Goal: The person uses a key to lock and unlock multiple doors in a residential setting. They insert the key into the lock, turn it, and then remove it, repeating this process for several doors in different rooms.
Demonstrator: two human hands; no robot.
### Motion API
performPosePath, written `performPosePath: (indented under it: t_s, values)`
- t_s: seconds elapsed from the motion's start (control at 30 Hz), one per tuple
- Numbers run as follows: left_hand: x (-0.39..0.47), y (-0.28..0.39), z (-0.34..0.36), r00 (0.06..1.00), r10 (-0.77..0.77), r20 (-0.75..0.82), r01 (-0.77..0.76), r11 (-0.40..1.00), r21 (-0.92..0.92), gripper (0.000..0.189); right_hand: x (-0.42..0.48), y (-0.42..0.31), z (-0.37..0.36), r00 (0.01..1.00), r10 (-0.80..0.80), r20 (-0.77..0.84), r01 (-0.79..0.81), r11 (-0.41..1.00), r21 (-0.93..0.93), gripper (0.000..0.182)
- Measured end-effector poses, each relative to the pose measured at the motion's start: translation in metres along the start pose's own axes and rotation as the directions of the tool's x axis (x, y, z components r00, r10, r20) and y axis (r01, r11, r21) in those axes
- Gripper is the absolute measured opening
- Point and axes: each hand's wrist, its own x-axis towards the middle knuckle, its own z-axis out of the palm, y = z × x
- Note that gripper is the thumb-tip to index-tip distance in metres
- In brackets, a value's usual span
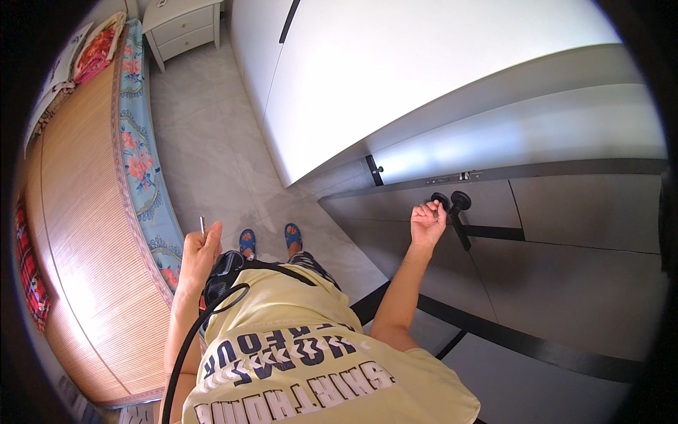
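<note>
My right hand [428, 222] is at a dark grey door [577, 281], its fingers closed at a round black lock rosette [439, 200]. A small metal piece [435, 213] shows between the fingers; whether it is a key or a knob I cannot tell. Just right of the hand, a black lever handle [460, 222] points down from its own rosette. On the door's edge sits a metal latch plate [464, 176]. Raised at the left, my left hand [200, 253] grips a thin silvery metal rod [202, 224], whose upper end sticks up past the fist.
To the left is a bed with a bamboo mat [90, 238] and a blue floral edge [139, 164]. A white wardrobe [339, 79] rises ahead, beyond grey floor tiles [201, 132]. A white nightstand [183, 32] stands at the back. A black cable [183, 350] runs along my left arm.
</note>
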Motion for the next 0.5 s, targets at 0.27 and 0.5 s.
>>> performPosePath:
  t_s: [0.27,0.5]
  values:
    - [0.001,0.000,0.002,1.000,-0.009,0.005,0.009,1.000,-0.004,0.052,-0.004,-0.001,0.009,0.856,-0.496,-0.143,0.131,0.477,-0.869,0.015]
    - [0.002,-0.005,0.001,1.000,0.004,0.003,-0.004,1.000,-0.011,0.052,0.000,0.002,0.004,0.829,-0.560,0.016,0.165,0.216,-0.962,0.016]
